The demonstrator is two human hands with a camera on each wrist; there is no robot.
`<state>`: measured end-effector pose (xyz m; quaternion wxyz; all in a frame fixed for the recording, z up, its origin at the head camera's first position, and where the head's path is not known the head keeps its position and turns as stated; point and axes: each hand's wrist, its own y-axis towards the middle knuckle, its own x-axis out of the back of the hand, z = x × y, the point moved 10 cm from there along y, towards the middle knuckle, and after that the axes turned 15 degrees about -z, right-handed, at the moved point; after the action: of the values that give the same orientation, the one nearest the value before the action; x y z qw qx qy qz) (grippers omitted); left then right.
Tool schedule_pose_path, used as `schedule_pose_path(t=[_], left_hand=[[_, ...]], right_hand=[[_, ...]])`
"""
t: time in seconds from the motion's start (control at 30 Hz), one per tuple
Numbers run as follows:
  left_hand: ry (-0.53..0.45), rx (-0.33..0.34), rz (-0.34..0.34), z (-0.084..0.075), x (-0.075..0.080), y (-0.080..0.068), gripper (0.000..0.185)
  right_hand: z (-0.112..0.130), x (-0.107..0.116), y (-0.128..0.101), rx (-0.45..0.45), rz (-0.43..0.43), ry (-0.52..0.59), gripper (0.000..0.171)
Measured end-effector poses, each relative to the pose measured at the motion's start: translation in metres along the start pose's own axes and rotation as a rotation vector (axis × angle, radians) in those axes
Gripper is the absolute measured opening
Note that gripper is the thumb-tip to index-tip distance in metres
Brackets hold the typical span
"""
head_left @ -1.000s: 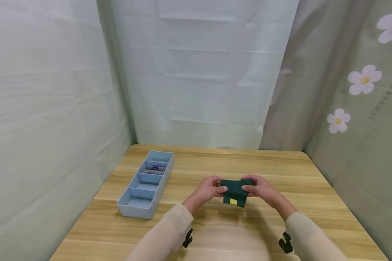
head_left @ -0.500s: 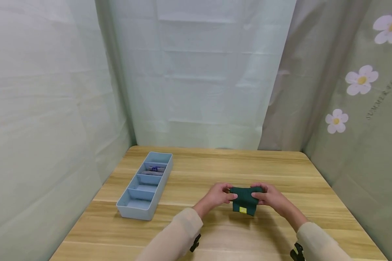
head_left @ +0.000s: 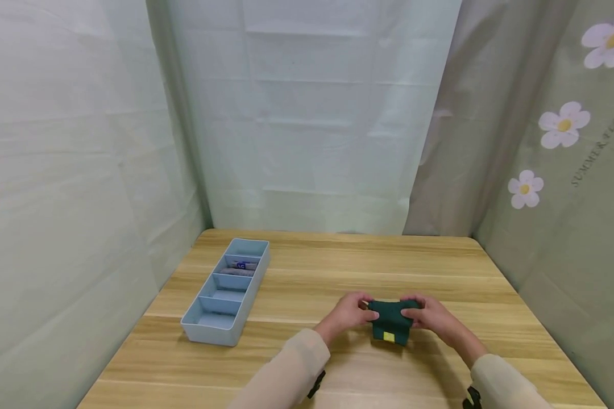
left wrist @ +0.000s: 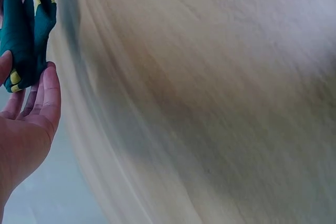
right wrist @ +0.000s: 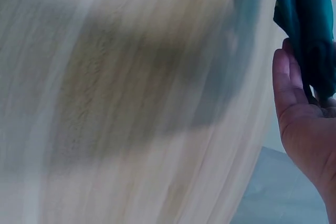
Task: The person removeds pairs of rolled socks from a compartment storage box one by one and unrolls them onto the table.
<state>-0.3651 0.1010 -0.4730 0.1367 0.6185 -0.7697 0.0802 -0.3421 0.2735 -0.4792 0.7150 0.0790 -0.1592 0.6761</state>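
Note:
Both hands hold a pair of dark green socks (head_left: 391, 325) with yellow patches, partly rolled, above the table at centre right. My left hand (head_left: 348, 314) pinches the left end between thumb and fingers. At the right end, my right hand (head_left: 435, 319) grips with its thumb on the near side. The left wrist view shows the rolled part of the socks (left wrist: 17, 35) beside a loose flap with yellow bands. In the right wrist view the fingers lie under the roll (right wrist: 314, 22), and part of that hand is cut off by the frame.
A light blue box (head_left: 249, 299) with several compartments stands on the left of the wooden table (head_left: 337, 255). Grey rolled fabric (head_left: 237, 272) with a blue mark lies in one compartment. Pale curtains (head_left: 307, 142) surround the table at the back and sides.
Both hands have moved right and nearer to me, carrying the green socks. The hanging part below the roll looks shorter now. The box has stayed in place.

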Motion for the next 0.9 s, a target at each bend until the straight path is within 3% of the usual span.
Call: schedule_pose_path(t=[0.37,0.6,0.77,0.9], left_hand=[[0.135,-0.023,-0.021,0.006,-0.010,0.004,0.030],[0.235,-0.065,-0.039,0.006,-0.014,0.009,0.028],[0.275,-0.087,-0.052,0.007,-0.015,0.013,0.026],[0.278,-0.102,-0.054,0.006,-0.016,0.014,0.025]], right_hand=[[-0.005,0.006,0.002,0.095,-0.087,-0.181,0.042],[0.008,0.007,0.000,0.240,-0.174,-0.423,0.035],[0.015,0.004,-0.005,0.338,-0.201,-0.509,0.032],[0.024,0.001,-0.010,0.481,-0.227,-0.563,0.029]])
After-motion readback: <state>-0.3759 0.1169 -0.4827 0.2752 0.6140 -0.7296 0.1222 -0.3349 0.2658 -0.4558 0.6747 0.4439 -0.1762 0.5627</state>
